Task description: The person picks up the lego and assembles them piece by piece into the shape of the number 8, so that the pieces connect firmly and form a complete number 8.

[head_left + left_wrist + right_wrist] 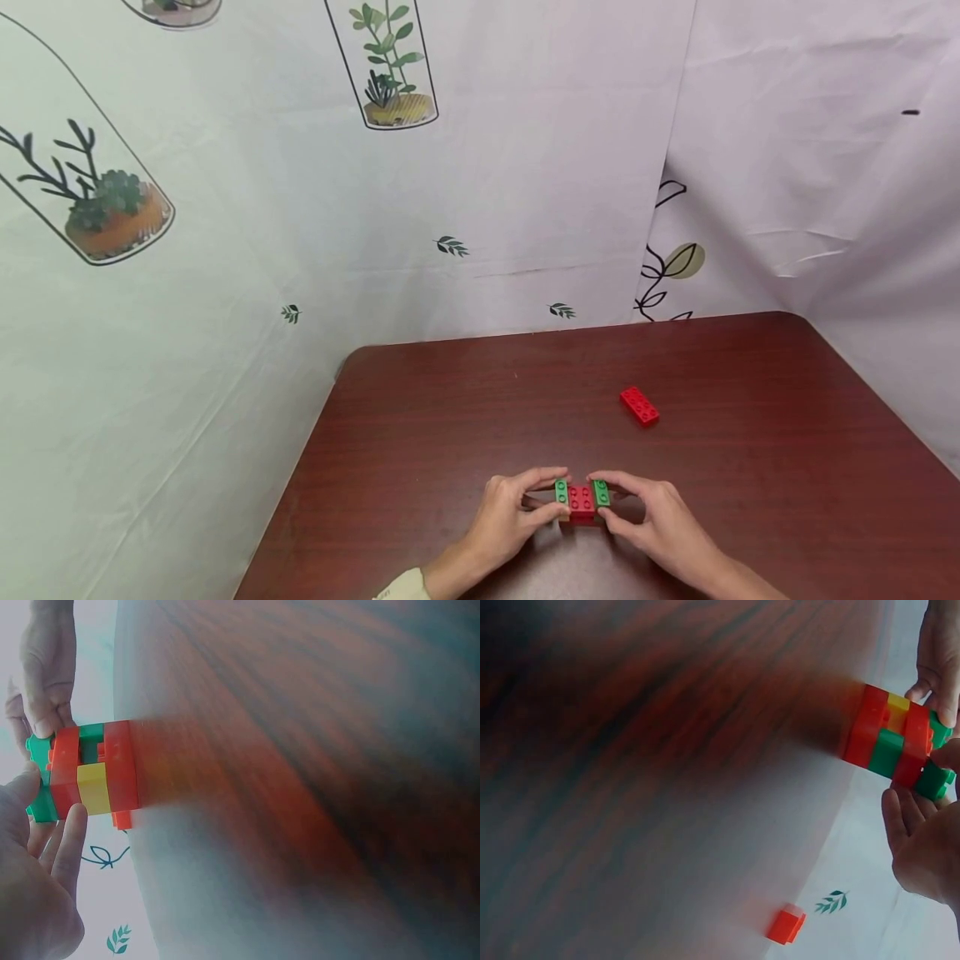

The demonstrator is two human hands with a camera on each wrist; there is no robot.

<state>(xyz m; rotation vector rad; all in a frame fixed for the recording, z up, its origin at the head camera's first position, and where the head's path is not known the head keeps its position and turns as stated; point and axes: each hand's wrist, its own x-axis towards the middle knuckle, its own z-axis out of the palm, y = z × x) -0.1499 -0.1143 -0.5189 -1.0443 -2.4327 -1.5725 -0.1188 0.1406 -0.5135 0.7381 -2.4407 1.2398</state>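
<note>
A small stack of toy building bricks stands on the table between both hands. Its upper red brick [581, 498] shows studs between a left green brick [561, 491] and a right green brick [602, 493] at the two ends. My left hand [504, 515] pinches the left green brick between thumb and fingers. On the other end, the right green brick is pinched by my right hand [663, 525]. Lower down, a yellow brick [94, 787] and another green brick [886, 752] sit between the upper red brick and the bottom red brick [865, 727].
A loose red brick [639, 406] lies on the dark reddish-brown table [450, 400], beyond the stack and to its right. White fabric [510, 183] printed with plants hangs behind the table's far edge and along its sides.
</note>
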